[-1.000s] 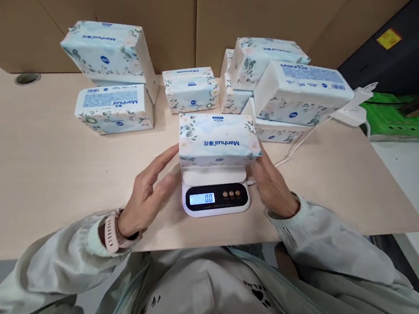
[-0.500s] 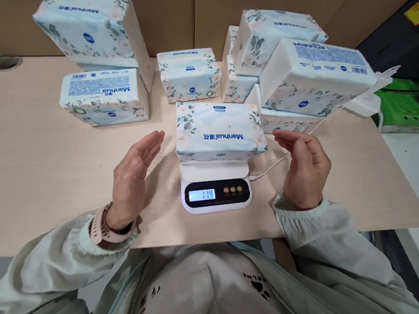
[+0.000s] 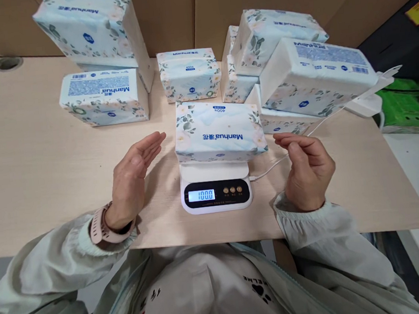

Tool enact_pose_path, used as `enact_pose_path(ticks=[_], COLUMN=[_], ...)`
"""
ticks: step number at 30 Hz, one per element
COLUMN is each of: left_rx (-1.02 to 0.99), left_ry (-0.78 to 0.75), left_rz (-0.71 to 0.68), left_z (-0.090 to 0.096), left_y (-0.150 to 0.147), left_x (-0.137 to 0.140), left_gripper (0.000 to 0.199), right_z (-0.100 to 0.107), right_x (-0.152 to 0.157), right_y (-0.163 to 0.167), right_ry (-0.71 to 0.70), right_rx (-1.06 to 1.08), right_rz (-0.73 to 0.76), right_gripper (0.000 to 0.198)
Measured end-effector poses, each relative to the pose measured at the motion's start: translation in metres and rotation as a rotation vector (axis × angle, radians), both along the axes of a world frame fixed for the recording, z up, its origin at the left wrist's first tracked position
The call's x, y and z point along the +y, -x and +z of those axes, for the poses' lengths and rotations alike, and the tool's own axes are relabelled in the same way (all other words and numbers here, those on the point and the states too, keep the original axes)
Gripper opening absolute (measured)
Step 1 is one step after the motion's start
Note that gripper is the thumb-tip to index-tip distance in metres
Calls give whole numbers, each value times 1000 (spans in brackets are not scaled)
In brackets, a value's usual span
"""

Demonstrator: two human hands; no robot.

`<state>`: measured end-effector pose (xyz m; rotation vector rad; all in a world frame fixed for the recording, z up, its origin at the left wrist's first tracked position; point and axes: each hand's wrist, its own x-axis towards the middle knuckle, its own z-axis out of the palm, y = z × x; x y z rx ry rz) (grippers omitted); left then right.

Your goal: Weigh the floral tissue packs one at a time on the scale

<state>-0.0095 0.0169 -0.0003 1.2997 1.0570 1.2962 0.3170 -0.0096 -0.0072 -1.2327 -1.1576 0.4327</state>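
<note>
A floral tissue pack (image 3: 219,129) marked "Manhua" rests on a white digital kitchen scale (image 3: 217,203). The scale's lit display (image 3: 201,196) reads about 100.0. My left hand (image 3: 132,179), with a pink watch band at the wrist, is held to the left of the pack, fingers stretched out and touching nothing. On the other side, my right hand (image 3: 307,170) hovers apart from the pack, its fingers extended and slightly bent, holding nothing. Most of the weighing plate is hidden beneath the pack.
Two tissue packs (image 3: 103,98) stand stacked at the back left, and one pack (image 3: 190,75) is behind the scale. Several packs (image 3: 316,77) pile up at the right. A white cable (image 3: 270,171) runs from the scale. Cardboard (image 3: 170,17) lines the back.
The scale's reading has risen from about 17.9 to about 100.0. My right hand has shifted slightly right; my left hand and the packs are practically still.
</note>
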Motion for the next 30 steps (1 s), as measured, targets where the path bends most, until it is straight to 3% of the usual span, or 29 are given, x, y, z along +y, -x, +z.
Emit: enact_pose_path(ticks=[15, 19, 24, 30], left_rx=[-15, 5, 113, 120], left_ry=[-11, -70, -161, -168], left_rz=[-7, -99, -297, -429], left_z=[-1, -4, -8, -13], left_y=[0, 2, 7, -2], left_x=[1, -1, 1, 8], left_gripper=[41, 40, 56, 64], right_z=[-1, -3, 0, -6], right_x=[1, 0, -2, -4], right_y=[1, 2, 4, 3], right_ry=[3, 25, 65, 186], right_rx=[41, 7, -11, -112], right_rz=[16, 37, 68, 211], right_gripper=[10, 13, 20, 46])
